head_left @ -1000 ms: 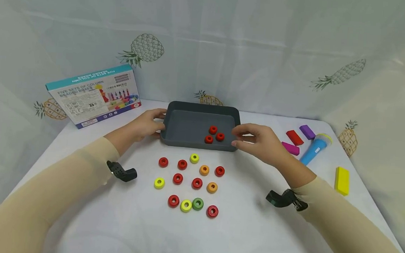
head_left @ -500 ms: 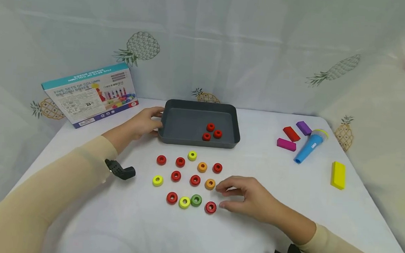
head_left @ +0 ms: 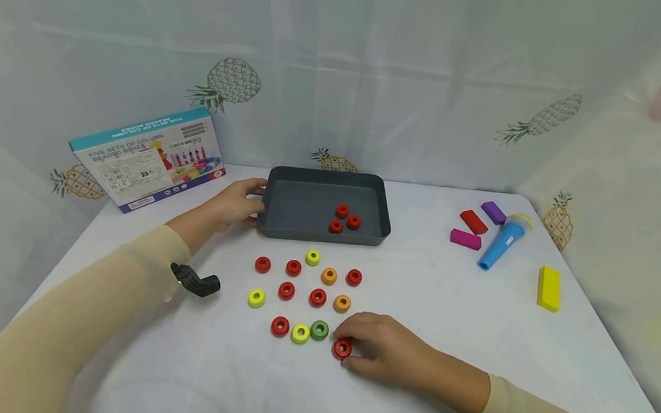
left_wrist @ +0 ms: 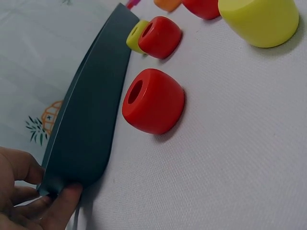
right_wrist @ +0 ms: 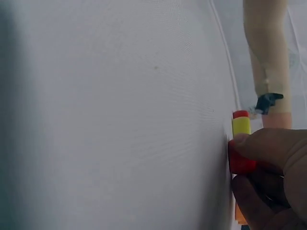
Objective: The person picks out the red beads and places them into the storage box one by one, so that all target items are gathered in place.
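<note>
My right hand (head_left: 387, 349) pinches a red bead (head_left: 336, 352) on the table between thumb and fingers. In the right wrist view, the thumb lies on one side of that red bead (right_wrist: 241, 163) and a finger on the other. At the back, my left hand (head_left: 227, 206) holds the left end of a dark grey tray (head_left: 317, 236). The left wrist view shows the fingers at that tray's corner (left_wrist: 88, 120). Three red beads (head_left: 336, 226) lie inside the tray, right of its middle. A green bead (head_left: 319, 336) sits just left of the pinched one.
Several loose red beads (head_left: 280, 333), yellow beads (head_left: 300, 340) and orange beads (head_left: 342, 309) lie before the tray. A printed box (head_left: 151, 164) leans at the back left. A blue toy microphone (head_left: 497, 248), coloured blocks (head_left: 466, 239) and a yellow block (head_left: 549, 289) lie right.
My right hand has left the tray's right end, come down toward the front of the table and taken hold of the nearest red bead. The left hand stays at the tray.
</note>
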`<state>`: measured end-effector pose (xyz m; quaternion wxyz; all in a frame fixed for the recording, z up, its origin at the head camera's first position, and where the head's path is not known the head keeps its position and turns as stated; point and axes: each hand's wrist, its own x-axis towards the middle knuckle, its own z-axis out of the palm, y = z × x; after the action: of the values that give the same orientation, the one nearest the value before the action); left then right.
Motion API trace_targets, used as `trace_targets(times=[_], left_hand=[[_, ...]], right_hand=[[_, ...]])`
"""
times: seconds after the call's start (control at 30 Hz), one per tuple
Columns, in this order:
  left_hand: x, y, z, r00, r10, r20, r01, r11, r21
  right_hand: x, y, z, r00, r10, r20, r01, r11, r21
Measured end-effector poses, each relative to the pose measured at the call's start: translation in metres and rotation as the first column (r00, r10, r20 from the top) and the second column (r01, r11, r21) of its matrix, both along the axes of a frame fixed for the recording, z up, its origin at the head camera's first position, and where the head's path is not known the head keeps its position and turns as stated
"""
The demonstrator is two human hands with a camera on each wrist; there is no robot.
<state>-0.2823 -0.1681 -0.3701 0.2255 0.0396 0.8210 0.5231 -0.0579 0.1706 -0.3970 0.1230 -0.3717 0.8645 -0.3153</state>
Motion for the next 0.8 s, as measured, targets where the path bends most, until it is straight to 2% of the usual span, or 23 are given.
trace_targets(times=[0.17,0.3,0.43,0.5,0.53,0.6,0.7,0.73,0.8], left_hand=[[-0.003,-0.002,-0.006,1.000,0.000,-0.020,0.000,1.000,0.002],[-0.004,-0.003,-0.010,1.000,-0.005,-0.027,0.006,1.000,0.002],[-0.004,-0.005,-0.014,1.000,-0.009,-0.024,0.009,1.000,0.003],[-0.004,-0.005,-0.016,1.000,-0.010,-0.022,0.010,1.000,0.011],[-0.001,-0.004,-0.012,1.000,-0.010,-0.017,0.010,1.000,0.012],[0.003,-0.002,-0.005,1.000,-0.008,-0.013,0.008,1.000,0.013],[0.004,-0.002,-0.001,1.000,-0.003,-0.014,0.003,1.000,0.009],[0.004,-0.002,-0.001,1.000,-0.003,-0.019,0.004,1.000,0.004],[-0.002,-0.004,-0.008,1.000,0.003,-0.031,-0.002,1.000,0.005]], right_hand=[[-0.002,-0.002,0.012,1.000,-0.009,-0.014,0.009,0.999,0.032],[-0.020,-0.001,0.036,0.997,-0.053,-0.051,0.053,0.999,-0.002],[-0.059,-0.002,0.060,0.985,-0.118,-0.124,0.108,0.990,-0.087],[-0.085,-0.004,0.068,0.980,-0.158,-0.123,0.142,0.981,-0.130],[-0.098,-0.006,0.071,0.978,-0.181,-0.106,0.165,0.975,-0.148],[-0.124,-0.010,0.072,0.974,-0.216,-0.070,0.202,0.964,-0.172],[-0.160,-0.017,0.066,0.967,-0.255,-0.023,0.248,0.954,-0.169],[-0.170,-0.020,0.063,0.965,-0.263,-0.018,0.257,0.954,-0.156],[-0.186,-0.024,0.056,0.960,-0.280,-0.026,0.276,0.955,-0.108]])
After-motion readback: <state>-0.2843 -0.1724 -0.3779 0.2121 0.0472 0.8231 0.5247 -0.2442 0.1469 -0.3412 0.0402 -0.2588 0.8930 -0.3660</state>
